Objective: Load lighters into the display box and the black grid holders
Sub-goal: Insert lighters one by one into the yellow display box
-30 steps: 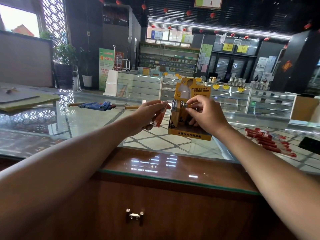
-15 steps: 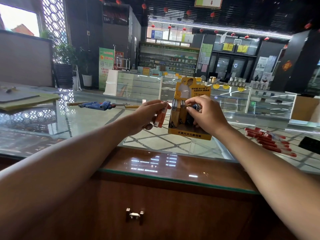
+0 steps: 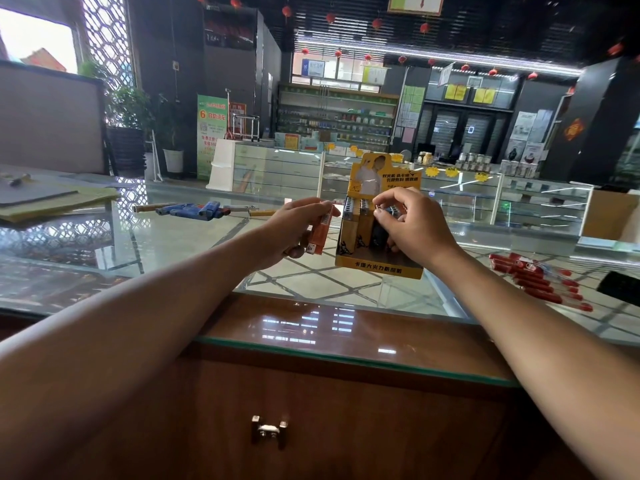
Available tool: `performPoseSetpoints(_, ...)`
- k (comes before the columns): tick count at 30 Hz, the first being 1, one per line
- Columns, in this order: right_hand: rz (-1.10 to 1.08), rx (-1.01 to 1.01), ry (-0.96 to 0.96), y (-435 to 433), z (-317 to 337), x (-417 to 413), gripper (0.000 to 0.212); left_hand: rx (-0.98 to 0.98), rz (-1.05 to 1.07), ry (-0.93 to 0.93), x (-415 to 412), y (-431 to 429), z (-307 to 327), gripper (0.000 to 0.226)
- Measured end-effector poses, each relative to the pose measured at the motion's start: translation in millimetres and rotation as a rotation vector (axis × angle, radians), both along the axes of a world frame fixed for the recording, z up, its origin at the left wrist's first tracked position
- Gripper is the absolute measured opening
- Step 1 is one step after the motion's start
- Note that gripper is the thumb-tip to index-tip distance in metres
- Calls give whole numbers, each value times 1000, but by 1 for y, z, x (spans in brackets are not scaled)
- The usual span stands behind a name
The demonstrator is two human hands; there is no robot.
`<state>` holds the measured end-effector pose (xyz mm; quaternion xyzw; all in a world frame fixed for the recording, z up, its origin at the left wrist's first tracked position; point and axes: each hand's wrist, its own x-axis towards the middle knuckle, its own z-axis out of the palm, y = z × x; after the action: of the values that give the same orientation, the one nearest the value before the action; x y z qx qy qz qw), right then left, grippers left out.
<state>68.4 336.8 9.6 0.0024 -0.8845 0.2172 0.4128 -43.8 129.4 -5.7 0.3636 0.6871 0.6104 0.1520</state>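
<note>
Display box (image 3: 379, 269) standing on glass counter (image 3: 173, 244), right hand (image 3: 414, 225) pinching dark lighter (image 3: 381, 233) in its front row, left hand (image 3: 294, 226) gripping orange lighters (image 3: 320, 233) just beside it

both bare forearms reach forward over the counter's (image 3: 346, 327) near edge, wrists level, hands close together. the left hand (image 3: 298, 225) curls round an orange lighter (image 3: 320, 233). the right hand (image 3: 412, 223) arches downward, its fingertips seemingly pinching a dark lighter (image 3: 380, 233).
</note>
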Motion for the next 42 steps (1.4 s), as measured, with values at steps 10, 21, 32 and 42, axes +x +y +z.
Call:
performPoseSetpoints(10, 49, -3, 37, -2, 1, 1, 13, 92, -18, -93, 0, -4, 7, 28)
performPoseSetpoints(21, 300, 73, -49, -11, 3, 6, 43, 146, -93, -157, -2, -3, 8, 18)
performPoseSetpoints(32, 331, 65, -33, -18, 3, 4, 28, 91, -31, -72, -1, -1, 5, 23)
performPoseSetpoints(42, 320, -88, -10, -22, 6, 9, 16, -100, 16, 163, 9, 4, 1, 45)
